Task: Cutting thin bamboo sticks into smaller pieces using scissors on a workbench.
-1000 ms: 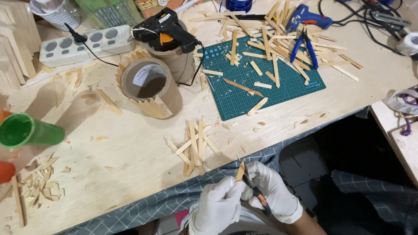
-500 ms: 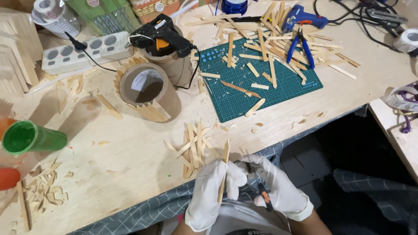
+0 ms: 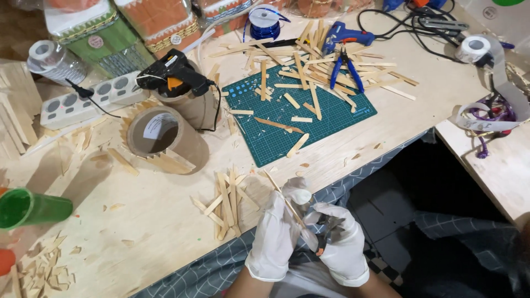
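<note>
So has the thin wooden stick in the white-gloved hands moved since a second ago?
Yes. The thin wooden stick now stands longer above the left hand, reaching up toward the loose pile of sticks at the table edge.

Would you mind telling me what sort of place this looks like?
Probably a home craft workbench: a green cutting mat strewn with wooden sticks, a black glue gun, and blue-handled pliers.

The tool (image 3: pixel 326 234) in the right hand (image 3: pixel 342 243) is mostly hidden by the glove. Beside it, the wooden stick (image 3: pixel 281 196) has its lower end hidden inside the left hand (image 3: pixel 279 232).
</note>
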